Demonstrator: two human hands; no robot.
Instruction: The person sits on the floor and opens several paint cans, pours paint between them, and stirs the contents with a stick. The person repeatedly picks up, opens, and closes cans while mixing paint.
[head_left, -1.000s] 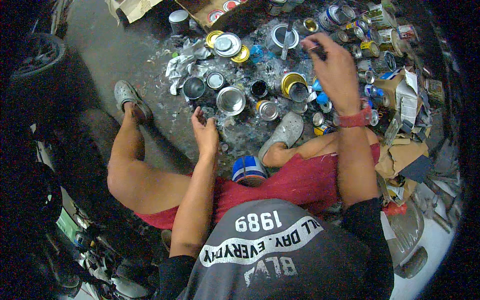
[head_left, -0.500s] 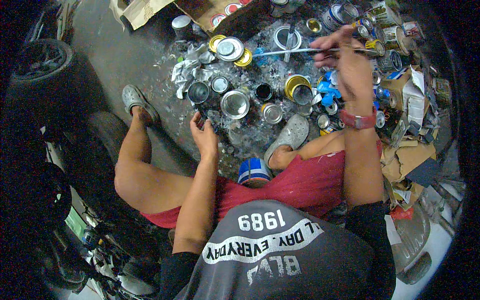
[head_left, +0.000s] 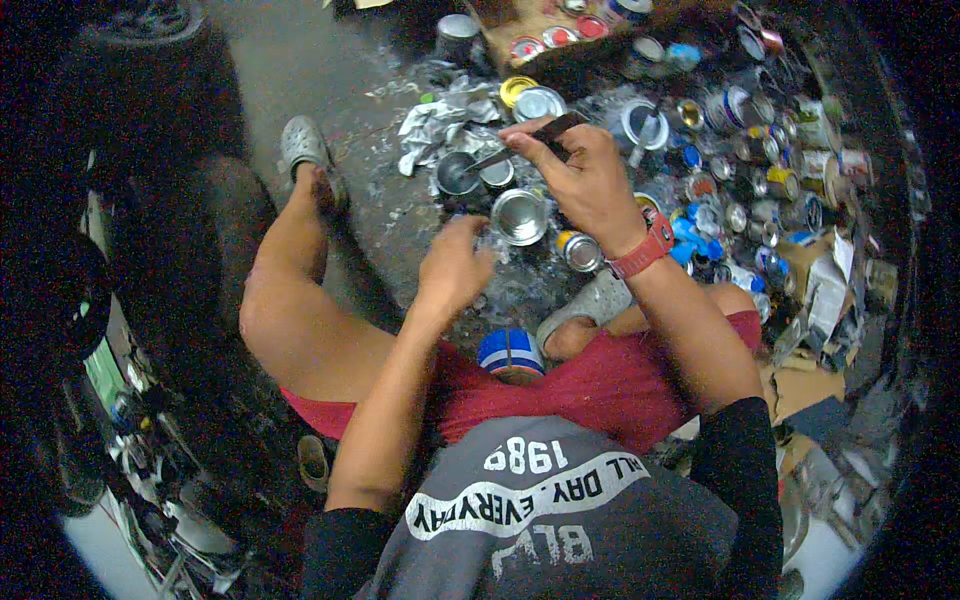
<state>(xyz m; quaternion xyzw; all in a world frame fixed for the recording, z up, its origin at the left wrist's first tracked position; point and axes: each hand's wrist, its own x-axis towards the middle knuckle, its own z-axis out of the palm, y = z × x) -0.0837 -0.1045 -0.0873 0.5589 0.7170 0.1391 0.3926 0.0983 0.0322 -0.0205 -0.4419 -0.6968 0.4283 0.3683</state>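
My right hand [head_left: 588, 178], with a red band at the wrist, is shut on a thin dark stick [head_left: 520, 143]. The stick slants down to the left, and its tip reaches into a small dark can [head_left: 455, 175]. My left hand [head_left: 455, 268] hangs loosely over the paint-splashed floor and holds nothing. It is just left of an open silver can [head_left: 520, 216]. A blue-banded can [head_left: 510, 352] stands between my legs, close to my red shorts.
Several paint cans and lids [head_left: 745, 160] crowd the floor ahead and to the right, among crumpled paper [head_left: 430, 120] and cardboard scraps [head_left: 800, 385]. My grey shoes [head_left: 300, 148] rest on the concrete. A dark tyre [head_left: 150, 50] and machine parts [head_left: 110, 380] fill the left.
My right hand has swung left with the stick, from the cans at the far right to the small dark can. My left hand has stayed near the silver can.
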